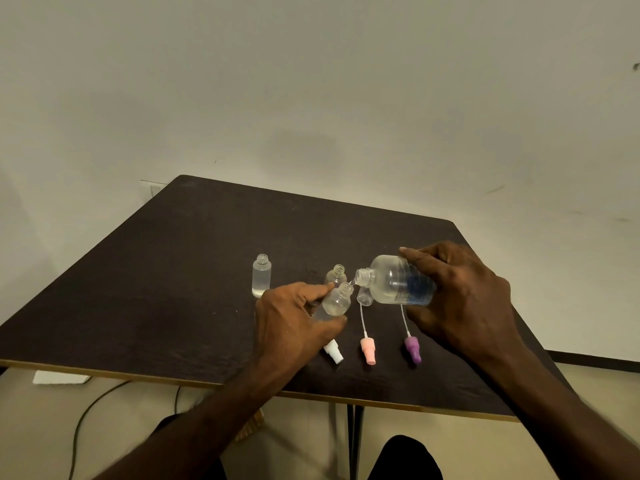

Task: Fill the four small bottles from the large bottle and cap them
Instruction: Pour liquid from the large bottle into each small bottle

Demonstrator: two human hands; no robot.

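My right hand (pixel 460 299) grips the large clear bottle (pixel 391 282), tipped on its side with its open mouth pointing left. Its mouth touches the neck of a small clear bottle (pixel 336 301) that my left hand (pixel 294 320) holds tilted between thumb and fingers. A thin stream of liquid passes between the two mouths. Another small bottle (pixel 335 274) stands just behind, uncapped. A taller small bottle (pixel 261 280) stands at the left, uncapped, with clear liquid in it. A fourth small bottle (pixel 365 296) sits half hidden under the large one.
Three spray caps with dip tubes lie on the dark table (pixel 173 289) near its front: a white cap (pixel 334 351), a pink cap (pixel 367 349) and a purple cap (pixel 412 348). A cable (pixel 86 414) runs on the floor below the front edge.
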